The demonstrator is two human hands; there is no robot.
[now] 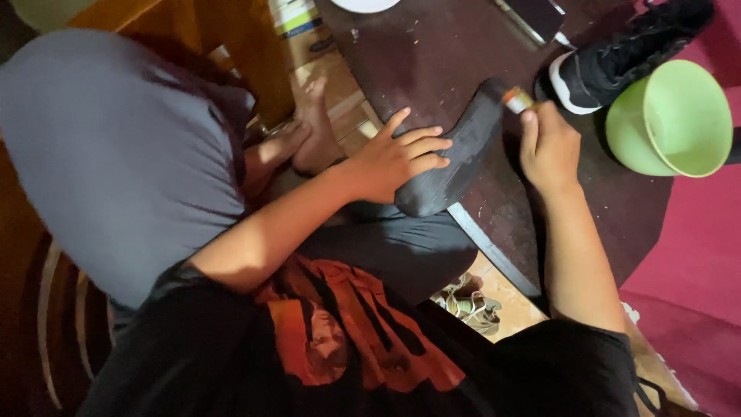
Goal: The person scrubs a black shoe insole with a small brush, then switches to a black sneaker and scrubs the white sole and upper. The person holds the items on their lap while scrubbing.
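A dark grey shoe insole [461, 147] lies across the near edge of a dark round table [432, 54]. My left hand [395, 158] rests flat on the insole with fingers spread, pressing it down. My right hand [548, 147] is closed around a small tube [518, 100] whose tip touches the far end of the insole. A black sneaker with a white sole [617, 54] sits on the table beyond my right hand.
A light green bowl [670, 117] stands at the table's right edge, next to the sneaker. A white dish [364, 5] and a dark flat device [536, 17] lie at the far side. Bare feet [309, 135] rest on the tiled floor beside wooden furniture [231, 38].
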